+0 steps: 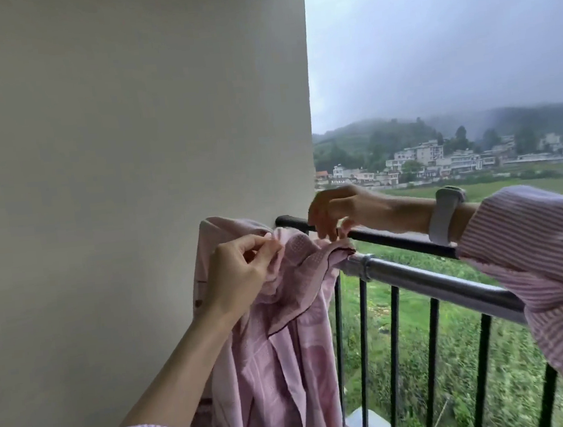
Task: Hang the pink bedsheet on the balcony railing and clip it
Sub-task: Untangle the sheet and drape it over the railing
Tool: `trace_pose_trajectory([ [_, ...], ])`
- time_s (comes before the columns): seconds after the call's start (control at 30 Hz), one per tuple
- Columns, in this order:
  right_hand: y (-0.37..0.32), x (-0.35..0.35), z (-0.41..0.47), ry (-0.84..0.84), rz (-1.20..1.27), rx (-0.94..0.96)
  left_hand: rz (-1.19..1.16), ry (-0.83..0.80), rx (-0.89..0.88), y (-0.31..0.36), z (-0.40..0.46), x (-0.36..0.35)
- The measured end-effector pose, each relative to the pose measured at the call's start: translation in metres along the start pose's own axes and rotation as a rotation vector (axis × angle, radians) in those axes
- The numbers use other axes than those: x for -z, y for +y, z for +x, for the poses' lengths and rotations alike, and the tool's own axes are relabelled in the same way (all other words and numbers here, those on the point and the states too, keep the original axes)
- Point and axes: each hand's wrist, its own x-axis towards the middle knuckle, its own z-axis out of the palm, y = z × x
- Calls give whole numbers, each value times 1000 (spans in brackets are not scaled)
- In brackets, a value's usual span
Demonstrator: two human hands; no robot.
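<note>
The pink bedsheet hangs bunched over the left end of the balcony railing, right beside the wall. My left hand pinches a fold of the sheet near its top. Just to the right, my right hand reaches over the black top rail, fingers curled down onto the sheet's dark-piped edge where it lies on the rail. Whether a clip sits between those fingers I cannot tell. A white watch is on my right wrist.
A cream wall fills the left side. A silver pole runs along the inside of the railing, above black vertical bars. Beyond lie green fields, distant houses and misty hills.
</note>
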Motion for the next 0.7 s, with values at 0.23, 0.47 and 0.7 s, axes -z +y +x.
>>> trace_pose_trajectory([
  [0.23,-6,-20,0,-175,-423,170,21,33,5,37,-33,-3],
  [0.47,-5,2,-23,-31,-614,264,136,-17,-14,47,-45,-13],
  [0.7,-1,29,-73,98,-440,237,152,-91,-43,63,-45,-45],
])
